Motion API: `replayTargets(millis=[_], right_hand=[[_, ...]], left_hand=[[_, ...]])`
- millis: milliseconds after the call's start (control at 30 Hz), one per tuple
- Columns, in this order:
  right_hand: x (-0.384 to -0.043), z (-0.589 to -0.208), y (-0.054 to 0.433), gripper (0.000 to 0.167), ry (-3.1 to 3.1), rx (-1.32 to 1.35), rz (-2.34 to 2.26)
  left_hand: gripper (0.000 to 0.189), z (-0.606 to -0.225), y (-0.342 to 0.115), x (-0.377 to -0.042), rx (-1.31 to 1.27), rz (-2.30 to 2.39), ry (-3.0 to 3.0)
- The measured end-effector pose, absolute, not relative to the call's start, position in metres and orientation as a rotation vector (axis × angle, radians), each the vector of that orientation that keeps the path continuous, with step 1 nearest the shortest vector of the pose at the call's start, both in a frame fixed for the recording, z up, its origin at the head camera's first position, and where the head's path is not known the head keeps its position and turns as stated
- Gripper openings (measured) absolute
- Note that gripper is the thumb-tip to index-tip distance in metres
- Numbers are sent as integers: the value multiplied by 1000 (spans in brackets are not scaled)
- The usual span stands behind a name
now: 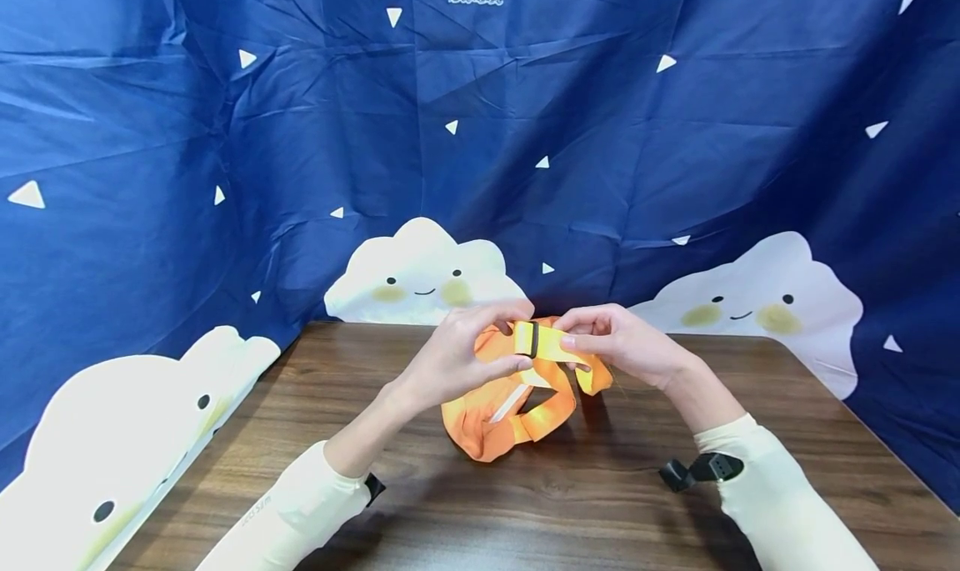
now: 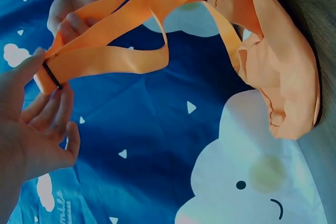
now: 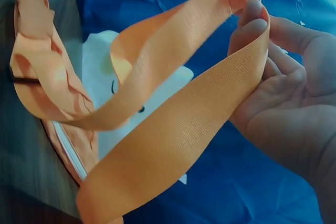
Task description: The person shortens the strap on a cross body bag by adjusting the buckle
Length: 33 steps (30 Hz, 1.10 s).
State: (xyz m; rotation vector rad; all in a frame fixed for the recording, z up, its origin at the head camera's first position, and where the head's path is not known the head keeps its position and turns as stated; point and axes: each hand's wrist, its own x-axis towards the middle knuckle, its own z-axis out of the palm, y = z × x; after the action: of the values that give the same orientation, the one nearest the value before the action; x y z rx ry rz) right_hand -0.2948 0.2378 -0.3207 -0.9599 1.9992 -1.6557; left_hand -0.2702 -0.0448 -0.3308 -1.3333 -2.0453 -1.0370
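Note:
Between both hands is a yellow-orange webbing strap running through a black slide buckle. My left hand pinches the strap at the buckle, thumb on one side and fingers on the other. On the right, my right hand pinches the strap a short way from the buckle. A loose length of strap hangs down from the right hand in the right wrist view. The strap belongs to an orange fabric bag with a white zipper, lying on the table below and behind the hands.
The bag rests on a dark wood-grain table. Behind the table hangs a blue cloth printed with white clouds and triangles. A black wrist strap sits on the right sleeve.

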Motion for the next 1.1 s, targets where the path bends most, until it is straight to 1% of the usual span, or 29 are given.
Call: replayTargets(millis=[167,367,533,800,1100], right_hand=[[-293,-324,227,21,1956,-972,-1693],[-289,-325,219,20,1953,-951,-1709],[-290,-323,225,21,2012,-955,-1659],[-300,-324,243,20,1919,-1060,-1625],[-295,-324,235,20,2020,-1009,-1635]], left_hand=[[57,-332,-44,-271,-1353,-986,-2003],[51,-333,-41,-273,-1411,-929,-1946],[48,-330,-42,-273,-1435,-966,-1939],[49,-326,-46,-270,-1414,-1076,-1958],[58,-328,-45,-266,-1390,-1095,-2033]])
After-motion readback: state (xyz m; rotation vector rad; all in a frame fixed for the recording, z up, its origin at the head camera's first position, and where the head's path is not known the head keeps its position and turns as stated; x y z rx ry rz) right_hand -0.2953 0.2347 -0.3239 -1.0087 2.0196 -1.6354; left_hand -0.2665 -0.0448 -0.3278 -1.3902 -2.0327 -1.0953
